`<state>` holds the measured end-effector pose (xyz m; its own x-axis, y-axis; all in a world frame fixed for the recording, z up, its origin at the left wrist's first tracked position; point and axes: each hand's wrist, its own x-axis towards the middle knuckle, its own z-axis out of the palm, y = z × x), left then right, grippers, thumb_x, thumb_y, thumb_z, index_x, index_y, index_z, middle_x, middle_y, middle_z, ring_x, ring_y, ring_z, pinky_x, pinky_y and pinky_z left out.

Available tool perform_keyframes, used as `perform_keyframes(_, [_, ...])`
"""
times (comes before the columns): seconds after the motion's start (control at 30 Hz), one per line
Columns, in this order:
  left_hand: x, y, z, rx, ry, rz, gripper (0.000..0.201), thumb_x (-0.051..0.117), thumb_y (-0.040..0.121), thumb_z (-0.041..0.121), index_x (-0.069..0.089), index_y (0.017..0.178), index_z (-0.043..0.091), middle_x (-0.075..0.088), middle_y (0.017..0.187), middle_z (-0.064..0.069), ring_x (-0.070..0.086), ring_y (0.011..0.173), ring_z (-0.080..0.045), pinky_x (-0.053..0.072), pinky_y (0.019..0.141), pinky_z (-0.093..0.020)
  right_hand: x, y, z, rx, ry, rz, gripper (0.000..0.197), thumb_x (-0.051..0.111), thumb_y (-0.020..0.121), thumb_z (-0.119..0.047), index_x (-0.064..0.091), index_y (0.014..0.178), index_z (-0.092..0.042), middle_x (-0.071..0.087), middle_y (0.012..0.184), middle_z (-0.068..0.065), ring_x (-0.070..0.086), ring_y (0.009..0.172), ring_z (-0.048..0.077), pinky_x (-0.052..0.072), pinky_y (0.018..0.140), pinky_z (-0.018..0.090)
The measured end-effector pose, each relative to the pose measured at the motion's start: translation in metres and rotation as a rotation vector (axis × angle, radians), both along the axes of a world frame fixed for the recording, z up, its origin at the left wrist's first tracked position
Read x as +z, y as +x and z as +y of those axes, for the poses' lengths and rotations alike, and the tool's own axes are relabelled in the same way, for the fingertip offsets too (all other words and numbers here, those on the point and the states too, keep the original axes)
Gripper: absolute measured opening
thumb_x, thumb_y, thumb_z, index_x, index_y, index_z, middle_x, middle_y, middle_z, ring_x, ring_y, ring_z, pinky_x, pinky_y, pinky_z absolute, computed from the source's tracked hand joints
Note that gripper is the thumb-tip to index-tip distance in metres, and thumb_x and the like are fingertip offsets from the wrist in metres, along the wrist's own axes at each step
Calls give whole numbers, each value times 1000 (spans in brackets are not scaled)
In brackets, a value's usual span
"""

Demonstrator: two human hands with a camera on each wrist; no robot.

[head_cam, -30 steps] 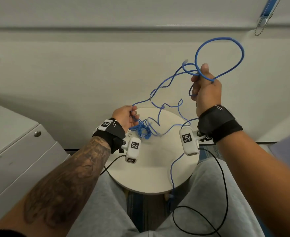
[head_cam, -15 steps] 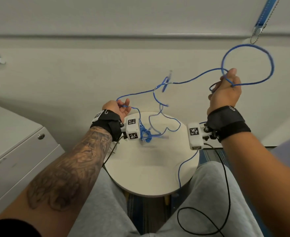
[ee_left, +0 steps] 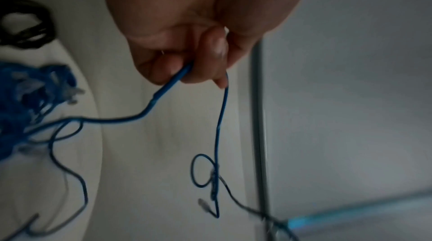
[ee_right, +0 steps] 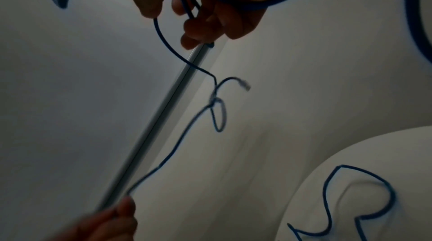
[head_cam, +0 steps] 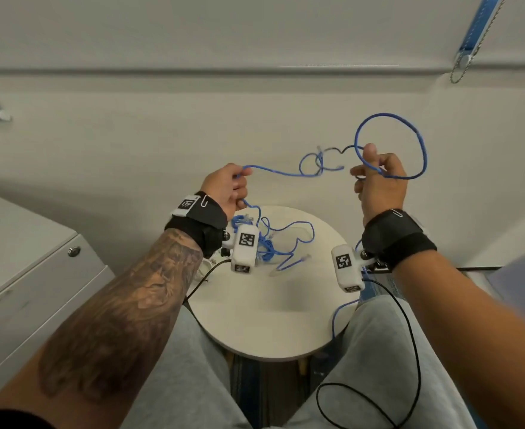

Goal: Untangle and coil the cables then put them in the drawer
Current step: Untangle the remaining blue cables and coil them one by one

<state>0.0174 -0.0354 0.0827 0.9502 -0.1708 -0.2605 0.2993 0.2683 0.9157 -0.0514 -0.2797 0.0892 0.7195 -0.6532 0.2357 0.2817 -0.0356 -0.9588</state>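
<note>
1. The left hand (head_cam: 227, 188) is held above the far left edge of the round desk (head_cam: 270, 320), its fingers curled and pinching a thin blue cable (head_cam: 273, 172).
2. The right hand (head_cam: 379, 181) is raised to the right, well apart from the left, its thumb and fingers closed round the same blue cable, which forms a wide open loop (head_cam: 391, 144) rising beyond the knuckles.
3. Between the two hands the cable hangs in the air with a small loop and a loose knot (head_cam: 312, 164) about midway; a clear plug end (head_cam: 319, 149) sticks out by the knot.
4. From the left hand the cable drops to the desk, where it joins a tangled blue bundle (head_cam: 264, 247) with several clear plugs lying on the far left part of the top.
5. A further blue strand (head_cam: 340, 317) hangs off the right edge of the desk, beside the person's grey trouser leg.
6. A grey drawer cabinet (head_cam: 23, 274) with a round lock stands to the left.
</note>
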Motion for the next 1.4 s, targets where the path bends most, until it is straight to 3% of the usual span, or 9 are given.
perform_keyframes(0.1, [12,-10,-12,-117,297,-237,25,47,94,19,65,79,10,28,52,6,20,43,-10,17,47,-25,0,-1,6,137,-79,32,34,56,98,-46,61,85,-16,66,66,1,53,57,19,42,51,27])
perform_keyframes(0.17, [19,-16,-18,-136,320,-323,26,48,93,14,66,75,7,28,52,5,20,46,-12,17,47,-25,1,2,7,200,-161,76,30,55,100,-41,69,89,-18,62,61,6,52,55,20,41,49,26])
perform_keyframes(0.3, [37,-25,-18,-170,9,-251,25,44,95,18,57,75,12,24,50,7,20,42,-11,26,51,-27,-12,9,2,216,-272,209,27,57,98,-34,71,95,-11,67,69,12,54,50,13,46,54,25])
perform_keyframes(0.4, [56,-26,-10,-220,-254,-175,26,37,95,21,52,75,16,22,48,9,18,37,-8,25,43,-22,-27,14,-7,187,-326,309,24,62,96,-28,70,94,-5,69,73,5,58,54,4,47,66,31])
perform_keyframes(0.57, [87,-27,10,-136,-417,-200,27,35,95,20,53,75,17,21,48,8,16,37,-7,16,37,-21,-53,17,-24,137,-447,441,23,70,89,-24,66,83,-2,65,78,9,58,75,23,47,71,34])
perform_keyframes(0.73, [109,-19,35,24,-570,-256,29,34,98,18,55,79,14,23,47,8,17,36,-7,17,35,-20,-76,16,-31,187,-683,717,21,69,89,-28,66,87,-7,60,73,5,55,74,26,38,57,26])
perform_keyframes(0.9, [116,-12,57,185,-647,-265,29,34,97,14,55,78,12,25,47,7,18,36,-7,16,37,-20,-89,15,-36,249,-814,982,22,68,90,-30,64,81,-11,62,79,9,59,80,30,43,68,31])
perform_keyframes(1.3, [121,-17,75,403,-646,-270,29,32,99,11,53,80,9,26,47,8,19,37,-9,17,39,-21,-95,1,-49,212,-1023,1237,17,64,92,-22,59,86,-7,55,69,5,51,61,21,43,62,31])
perform_keyframes(1.4, [125,-19,74,423,-659,-277,30,32,98,10,53,78,9,26,47,7,18,37,-9,17,38,-20,-99,-7,-51,277,-1077,1357,13,64,90,-22,63,85,-9,59,71,5,60,70,24,49,67,31])
